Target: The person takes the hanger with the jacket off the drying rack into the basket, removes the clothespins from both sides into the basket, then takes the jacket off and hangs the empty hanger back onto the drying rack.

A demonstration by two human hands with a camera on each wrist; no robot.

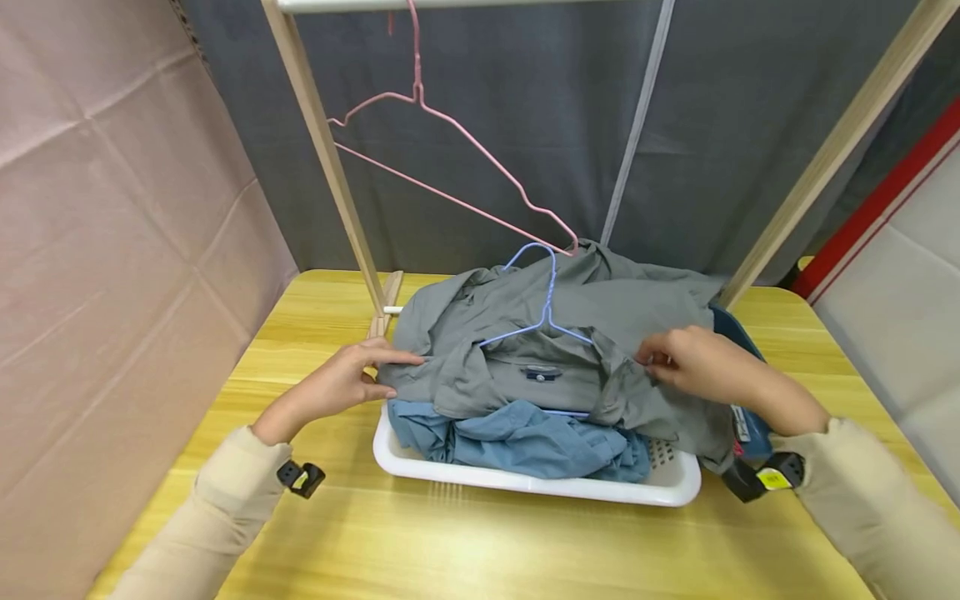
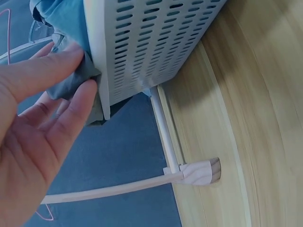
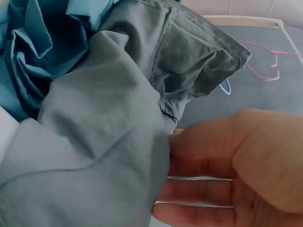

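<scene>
The grey shirt [image 1: 555, 342] lies spread over the top of the white basket [image 1: 540, 483], collar facing up. A blue wire hanger [image 1: 543, 304] sits inside the neck opening, with its hook lying on the cloth behind the collar. Beneath the grey shirt, crumpled blue garments [image 1: 525, 442] fill the basket.

The left hand [image 1: 337, 387] pinches the shirt's left edge between thumb and fingers [image 2: 61, 66], just beside the basket's perforated wall [image 2: 156, 42]. The right hand [image 1: 701, 362] grips the cloth at the right of the collar; its fingers [image 3: 203, 165] are curled against the fabric fold.

The basket rests on the yellow wooden bench [image 1: 480, 542]. Behind it stands a wooden drying rack [image 1: 322, 142], its foot touching the bench. A pink wire hanger [image 1: 450, 167] hangs from the rack's top rail, above the shirt.
</scene>
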